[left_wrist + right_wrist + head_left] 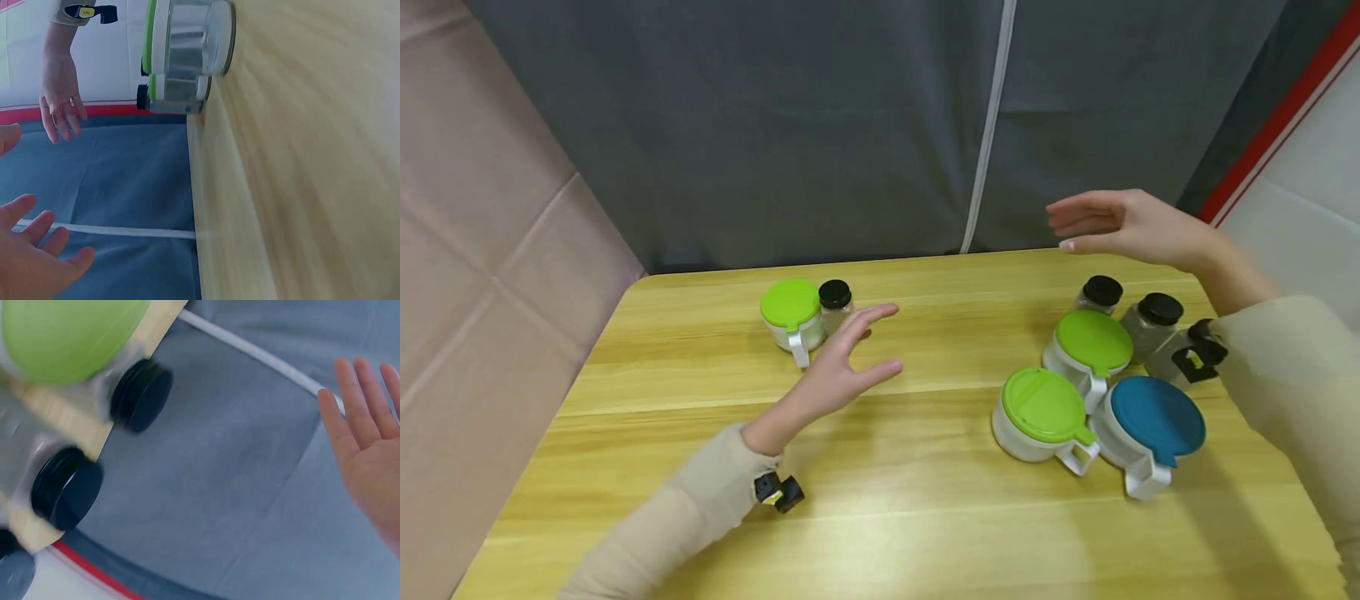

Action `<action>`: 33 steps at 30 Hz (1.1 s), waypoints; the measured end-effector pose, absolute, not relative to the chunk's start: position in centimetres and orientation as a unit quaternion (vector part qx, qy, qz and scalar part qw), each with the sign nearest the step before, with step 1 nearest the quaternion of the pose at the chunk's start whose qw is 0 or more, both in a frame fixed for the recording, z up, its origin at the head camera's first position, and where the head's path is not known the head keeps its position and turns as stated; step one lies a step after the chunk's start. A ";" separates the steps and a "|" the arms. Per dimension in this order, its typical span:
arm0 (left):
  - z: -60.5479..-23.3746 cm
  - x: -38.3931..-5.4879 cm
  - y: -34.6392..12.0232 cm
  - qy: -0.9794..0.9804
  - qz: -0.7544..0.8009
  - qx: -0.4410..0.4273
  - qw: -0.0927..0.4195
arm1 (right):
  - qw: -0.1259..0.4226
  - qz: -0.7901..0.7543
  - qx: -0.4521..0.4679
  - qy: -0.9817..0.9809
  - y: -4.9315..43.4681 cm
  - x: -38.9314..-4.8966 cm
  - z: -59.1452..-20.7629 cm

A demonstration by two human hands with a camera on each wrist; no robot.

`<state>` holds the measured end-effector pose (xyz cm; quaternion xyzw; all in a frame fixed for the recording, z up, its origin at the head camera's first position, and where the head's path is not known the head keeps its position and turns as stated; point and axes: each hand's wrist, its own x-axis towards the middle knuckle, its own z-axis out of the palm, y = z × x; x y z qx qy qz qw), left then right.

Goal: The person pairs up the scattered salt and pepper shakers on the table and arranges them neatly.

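My left hand (842, 371) is held over the middle of the table, thumb and fingers spread, nothing in it. Just beyond it stand a seasoning jar with a green lid (790, 305) and a small clear jar with a black cap (835, 294). Raised at the far right, my right hand (1131, 225) is also without any object, its fingers extended. Below it are a clear black-capped jar (1102, 292) and another green-lidded seasoning jar (1093, 340). In the right wrist view the right palm (381, 469) shows apart from the black caps (67, 490).
Closer to me on the right stand a green-lidded jar (1043, 406) and a blue-lidded jar (1157, 418), both with white handles. More black-capped jars (1159, 310) stand behind, partly covered by the right sleeve (1285, 375). A grey curtain (775, 133) hangs behind the wooden table (910, 500).
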<state>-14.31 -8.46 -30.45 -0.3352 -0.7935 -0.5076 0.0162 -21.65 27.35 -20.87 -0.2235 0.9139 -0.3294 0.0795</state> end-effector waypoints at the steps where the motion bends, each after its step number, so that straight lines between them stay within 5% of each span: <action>1: -31.0 -14.4 -8.4 -0.795 -0.505 -0.335 0.014 | 0.076 -0.331 -0.220 0.915 27.9 -21.4 -20.9; 23: -34.2 -11.6 -3.5 -0.788 -0.493 -0.363 -0.062 | 0.000 -0.395 -0.111 0.912 39.3 -16.7 -26.6; 33: -34.8 -10.5 -1.6 -0.784 -0.473 -0.399 -0.057 | -0.016 -0.406 -0.076 0.911 43.6 -16.5 -31.0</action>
